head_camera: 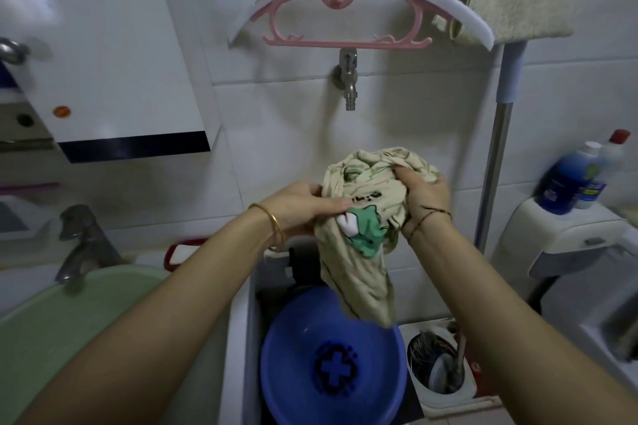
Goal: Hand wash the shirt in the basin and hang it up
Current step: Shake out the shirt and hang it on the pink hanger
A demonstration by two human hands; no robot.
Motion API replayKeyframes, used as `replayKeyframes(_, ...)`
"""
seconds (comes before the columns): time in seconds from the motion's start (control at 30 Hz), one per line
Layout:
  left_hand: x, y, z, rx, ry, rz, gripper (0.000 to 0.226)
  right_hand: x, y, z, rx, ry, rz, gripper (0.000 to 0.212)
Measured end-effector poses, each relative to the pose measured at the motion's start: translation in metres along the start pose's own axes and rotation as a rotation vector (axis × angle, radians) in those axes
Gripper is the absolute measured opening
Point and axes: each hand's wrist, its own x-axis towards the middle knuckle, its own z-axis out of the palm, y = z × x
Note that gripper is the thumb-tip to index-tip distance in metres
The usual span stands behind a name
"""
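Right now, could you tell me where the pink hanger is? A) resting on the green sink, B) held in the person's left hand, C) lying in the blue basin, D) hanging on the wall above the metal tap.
D: the pink hanger hangs on the tiled wall directly above the metal tap, while both hands grip the bunched shirt over the blue basin.
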Motion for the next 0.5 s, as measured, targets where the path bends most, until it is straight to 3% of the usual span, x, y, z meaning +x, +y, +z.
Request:
replayKeyframes(0.1,0.005,0.008,-0.016,0.037,0.204,0.106,0.006,0.006,-0.001,-0.025,-0.188,-0.036,0.007,0.031)
replayKeyframes(0.2,0.004,0.022,-0.023,0.132,0.317,0.241,0.012,0.007,0.003,-0.048,-0.409,-0.142,-0.012,0.020)
replayKeyframes(0.4,0.004,0.049,-0.003,0.333,0.185,0.347,0.008,0.026,0.020,-0.057,-1.172,-0.276,-0.155,0.021)
replayKeyframes(0.47,0.005,0.054,0.000,0.348,0.127,0.338,0.013,0.029,0.018,-0.055,-1.218,-0.300,-0.256,0.028)
replayKeyframes(0.5,0.005,0.055,0.000,0.348,0.111,0.346,0.014,0.027,0.017,-0.053,-1.157,-0.351,-0.267,0.041)
